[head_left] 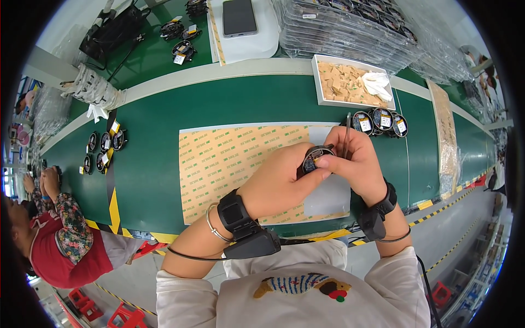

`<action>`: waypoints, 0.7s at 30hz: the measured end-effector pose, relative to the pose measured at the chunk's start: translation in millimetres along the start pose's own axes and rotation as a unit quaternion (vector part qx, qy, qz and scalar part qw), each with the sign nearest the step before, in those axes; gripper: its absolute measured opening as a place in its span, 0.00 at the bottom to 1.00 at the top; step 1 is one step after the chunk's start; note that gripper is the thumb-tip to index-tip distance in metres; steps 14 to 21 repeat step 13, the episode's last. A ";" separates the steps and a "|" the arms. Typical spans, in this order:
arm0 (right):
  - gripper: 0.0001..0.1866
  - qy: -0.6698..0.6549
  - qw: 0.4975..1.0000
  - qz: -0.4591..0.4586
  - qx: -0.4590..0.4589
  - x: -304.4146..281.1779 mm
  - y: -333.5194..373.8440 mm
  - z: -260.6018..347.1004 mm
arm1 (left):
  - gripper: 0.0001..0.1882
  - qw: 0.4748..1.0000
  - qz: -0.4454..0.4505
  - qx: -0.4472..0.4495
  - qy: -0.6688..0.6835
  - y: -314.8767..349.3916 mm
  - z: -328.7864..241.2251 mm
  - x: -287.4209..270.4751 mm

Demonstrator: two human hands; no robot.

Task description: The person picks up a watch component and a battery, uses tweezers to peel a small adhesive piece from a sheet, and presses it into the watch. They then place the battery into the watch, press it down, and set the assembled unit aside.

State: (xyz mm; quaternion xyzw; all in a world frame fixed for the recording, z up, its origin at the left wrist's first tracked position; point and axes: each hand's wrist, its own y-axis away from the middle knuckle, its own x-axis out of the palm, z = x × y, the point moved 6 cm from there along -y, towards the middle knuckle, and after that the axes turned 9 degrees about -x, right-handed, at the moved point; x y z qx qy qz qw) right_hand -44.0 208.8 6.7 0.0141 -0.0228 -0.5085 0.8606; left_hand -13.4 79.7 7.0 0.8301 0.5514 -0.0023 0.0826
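Observation:
Both hands meet over the right part of a tan adhesive sheet (246, 158) with green print, part of whose grey-white backing is bare. My left hand (279, 177) is closed around a small round electronic module (316, 158) with a black rim and a circuit board inside. My right hand (355, 161) presses its thumb onto the module's face. Upright between its fingers is a thin metal tool (347, 130), seemingly tweezers; its lower end is hidden by the hand. Just beyond the right hand sit several similar round modules (381, 119) with white labels.
A white box (319, 90) of small tan pieces and a crumpled white cloth stands at the back right. More modules (104, 148) lie at the left. Stacked clear trays (322, 41) and a phone (239, 17) are on the far shelf. A co-worker (71, 240) sits at the left.

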 end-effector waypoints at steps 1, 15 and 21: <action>0.12 -0.021 1.000 0.009 0.002 -0.3 -0.6 -0.8 | 0.09 1.000 0.009 -0.006 0.005 0.1 -0.4 -0.4; 0.09 0.075 0.993 -0.016 -0.092 -35.5 15.7 33.0 | 0.17 0.993 0.053 0.094 -0.055 -36.5 -23.1 25.3; 0.09 0.075 0.993 -0.016 -0.092 -35.5 15.7 33.0 | 0.17 0.993 0.053 0.094 -0.055 -36.5 -23.1 25.3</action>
